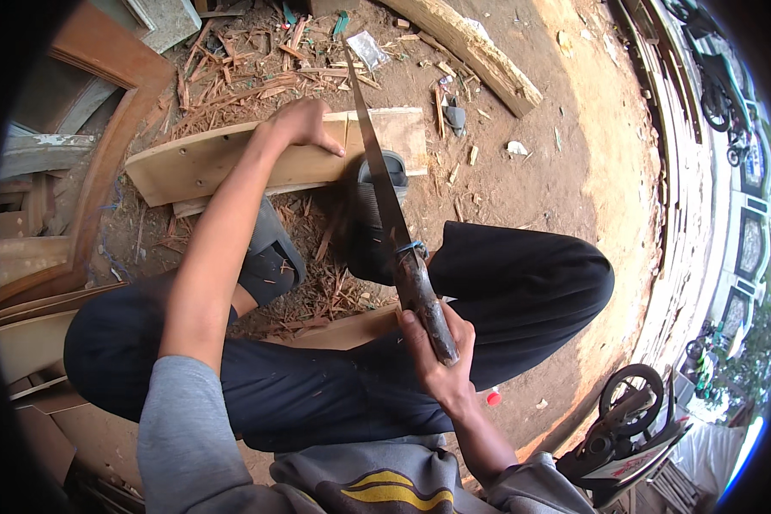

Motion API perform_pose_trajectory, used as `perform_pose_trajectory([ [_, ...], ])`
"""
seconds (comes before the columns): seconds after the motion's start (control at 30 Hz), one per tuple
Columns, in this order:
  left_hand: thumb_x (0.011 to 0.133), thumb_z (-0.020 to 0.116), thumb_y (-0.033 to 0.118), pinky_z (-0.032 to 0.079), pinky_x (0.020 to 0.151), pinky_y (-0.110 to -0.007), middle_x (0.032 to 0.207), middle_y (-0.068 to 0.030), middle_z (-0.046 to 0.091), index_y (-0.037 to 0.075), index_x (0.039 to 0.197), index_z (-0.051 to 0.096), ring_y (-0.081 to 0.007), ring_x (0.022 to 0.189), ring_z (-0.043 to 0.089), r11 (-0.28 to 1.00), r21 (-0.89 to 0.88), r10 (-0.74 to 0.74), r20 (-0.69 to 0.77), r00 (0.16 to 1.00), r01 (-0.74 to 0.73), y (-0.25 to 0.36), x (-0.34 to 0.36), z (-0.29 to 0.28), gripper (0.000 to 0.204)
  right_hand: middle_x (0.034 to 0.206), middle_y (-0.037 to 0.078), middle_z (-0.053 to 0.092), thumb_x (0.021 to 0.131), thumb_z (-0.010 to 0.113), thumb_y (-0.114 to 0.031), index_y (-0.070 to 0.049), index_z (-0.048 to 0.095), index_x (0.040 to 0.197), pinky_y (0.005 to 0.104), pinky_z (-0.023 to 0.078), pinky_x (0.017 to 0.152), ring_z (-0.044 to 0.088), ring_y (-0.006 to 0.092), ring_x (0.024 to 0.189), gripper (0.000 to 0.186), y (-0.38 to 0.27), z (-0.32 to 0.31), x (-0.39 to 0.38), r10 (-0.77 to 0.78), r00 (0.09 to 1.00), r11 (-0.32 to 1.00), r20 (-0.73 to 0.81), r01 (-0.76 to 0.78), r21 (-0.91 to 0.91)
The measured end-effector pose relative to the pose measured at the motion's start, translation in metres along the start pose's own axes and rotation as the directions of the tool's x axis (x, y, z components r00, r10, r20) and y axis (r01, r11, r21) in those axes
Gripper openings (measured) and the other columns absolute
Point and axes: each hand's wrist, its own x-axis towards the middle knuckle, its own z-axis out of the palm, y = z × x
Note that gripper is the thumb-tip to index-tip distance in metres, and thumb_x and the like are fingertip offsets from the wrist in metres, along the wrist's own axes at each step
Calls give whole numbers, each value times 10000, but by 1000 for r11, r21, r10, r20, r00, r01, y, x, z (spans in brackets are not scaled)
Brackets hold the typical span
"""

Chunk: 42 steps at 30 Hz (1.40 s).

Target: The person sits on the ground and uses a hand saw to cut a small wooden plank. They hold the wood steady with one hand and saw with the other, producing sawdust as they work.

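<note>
My right hand (445, 347) is closed round the dark, worn handle of a handsaw (384, 184). Its long narrow blade points away from me and crosses over the right part of a light wooden board (197, 167). A thin line runs across that board just left of the blade; I cannot tell whether the teeth touch the wood. My left hand (304, 124) grips the board beside this line, thumb on the near side and fingers over the far edge, partly hidden. A grey sandal (385, 163) rests against the board's right part, under the blade.
Wood splinters (248, 81) litter the ground beyond the board. A thick timber beam (480, 64) lies at the far right. On the left leans a brown wooden frame (116, 64). Long stacked planks (681, 171) line the right side, with a motorbike (630, 428) nearer me.
</note>
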Motion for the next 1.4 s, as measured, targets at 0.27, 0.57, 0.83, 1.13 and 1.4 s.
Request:
perform_pose_trajectory([
  [0.27, 592, 784, 607, 391, 996, -451, 1243, -210, 545, 5, 1264, 481, -343, 1192, 501, 993, -13, 99, -435, 895, -115, -13, -6, 27, 951, 604, -8, 451, 911, 614, -167, 21, 547, 778, 262, 343, 516, 374, 55, 598, 240, 8, 13, 49, 122, 992, 980, 16, -123, 156],
  [0.57, 425, 803, 691, 152, 1139, -549, 1431, -280, 297, -24, 1459, 164, -406, 1362, 258, 967, 207, 228, -435, 871, -150, -28, -9, 65, 1410, 636, 8, 467, 909, 609, -169, 21, 544, 791, 279, 363, 546, 386, 72, 624, 233, 41, 37, 65, 135, 991, 977, 16, -135, 165],
  [0.83, 435, 849, 597, 150, 1134, -576, 1480, -263, 242, -18, 1485, 85, -397, 1375, 237, 925, 380, 201, -431, 880, -25, -21, -13, 75, 1436, 630, 0, 451, 907, 605, -179, 17, 535, 787, 278, 357, 545, 385, 72, 623, 241, 51, 51, 68, 164, 986, 964, -14, -157, 215],
  [1.13, 410, 865, 563, 197, 1121, -590, 1461, -284, 258, -54, 1465, 126, -422, 1349, 277, 951, 308, 134, -308, 942, -35, -17, -9, 57, 1429, 622, -42, 415, 899, 612, -192, -36, 498, 741, 240, 312, 491, 368, 46, 569, 250, 48, 72, 86, -83, 975, 980, -205, 118, 163],
  [1.4, 453, 851, 533, 218, 1105, -600, 1435, -299, 281, -63, 1457, 148, -435, 1335, 290, 956, 282, 183, -365, 913, -79, -16, -7, 61, 1363, 639, -53, 455, 894, 613, -208, -17, 549, 782, 228, 323, 487, 389, 37, 569, 230, 101, 78, 117, -80, 994, 988, -74, 89, 129],
])
